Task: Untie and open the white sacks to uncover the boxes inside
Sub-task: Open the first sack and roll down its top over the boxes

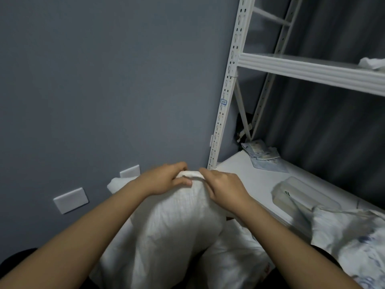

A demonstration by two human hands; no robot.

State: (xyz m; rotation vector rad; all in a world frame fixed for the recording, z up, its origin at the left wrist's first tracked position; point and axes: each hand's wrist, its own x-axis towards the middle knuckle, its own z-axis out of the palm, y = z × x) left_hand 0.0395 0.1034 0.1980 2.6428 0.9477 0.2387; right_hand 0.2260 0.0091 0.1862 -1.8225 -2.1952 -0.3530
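1. The white sack [173, 226] is woven, ribbed plastic cloth, bulging and upright on the floor before the grey wall [104, 80], beside the white perforated metal shelf [312, 67].
2. Its gathered top forms a rolled lip.
3. The left hand [166, 179] pinches that lip, thumb beneath and fingers curled over.
4. The right hand [225, 188] grips the lip's other end, knuckles up, both forearms reaching forward.

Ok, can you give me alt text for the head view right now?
Both hands, left hand and right hand, grip the bunched top of a white sack standing before a grey wall. To the right is a white metal shelving unit, its lower shelf holding papers.
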